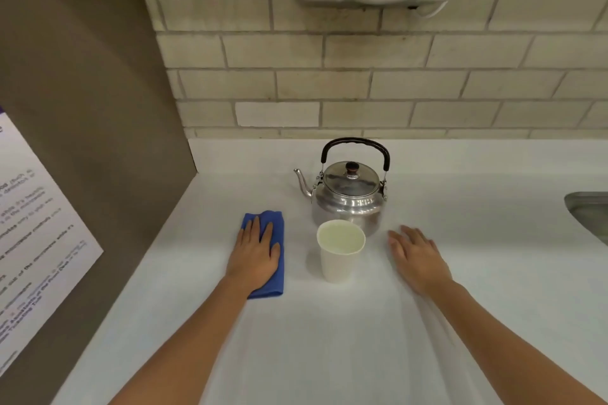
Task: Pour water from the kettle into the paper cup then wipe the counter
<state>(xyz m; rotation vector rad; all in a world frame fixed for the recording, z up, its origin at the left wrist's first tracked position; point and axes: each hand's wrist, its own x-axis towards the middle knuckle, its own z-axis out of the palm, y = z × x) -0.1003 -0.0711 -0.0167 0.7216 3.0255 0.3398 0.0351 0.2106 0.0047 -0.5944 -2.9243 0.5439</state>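
The right hand (419, 256) lies flat and open on the counter (477, 240), holding nothing. The kettle (348, 197) stands up and to its left, handle arched across overhead, spout pointing away toward the left hand (255, 255), so the right is nearer for lifting. The cup (340, 250) sits between the hands, just before the kettle. The left hand's spread palm presses the cloth (273, 256).

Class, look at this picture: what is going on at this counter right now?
A person stands at a white counter. The left hand lies flat on a folded blue cloth. The right hand rests open on the bare counter, holding nothing. Between them stands a paper cup, upright, with a steel kettle just behind it, lid on, untouched.
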